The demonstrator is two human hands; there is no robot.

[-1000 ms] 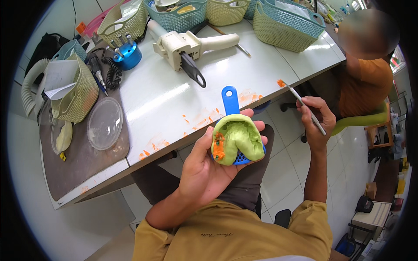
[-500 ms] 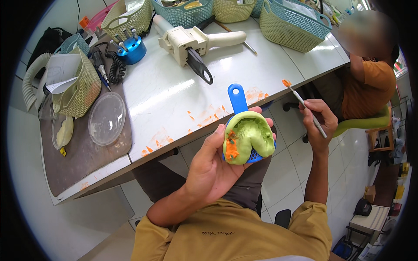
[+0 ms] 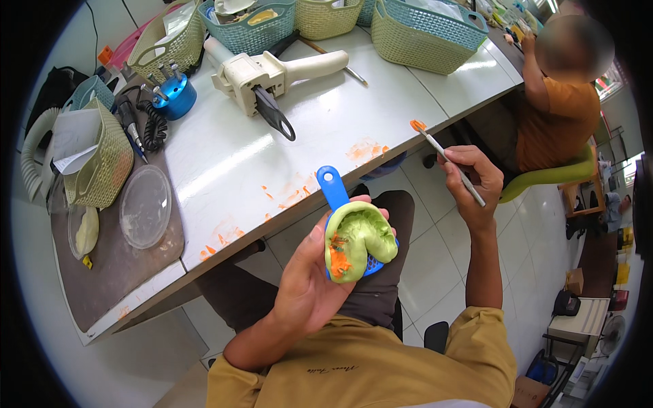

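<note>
My left hand grips a blue dental impression tray from below, its handle pointing away from me. Green impression material fills the tray in a horseshoe shape with tooth hollows. On its left side sits a patch of orange material. To the right, my right hand pinches a slim metal spatula like a pen. A dab of orange material clings to the spatula's tip, which is apart from the tray, by the table edge.
On the white table lie a cream dispensing gun, a blue bur holder and a clear round lid. Orange smears mark the front edge. Woven baskets line the back. A person in orange sits at right.
The view has shifted, so the table appears further left. My left hand with the tray sits lower and further from the table edge. The spatula stays apart from the tray, orange still on its tip.
</note>
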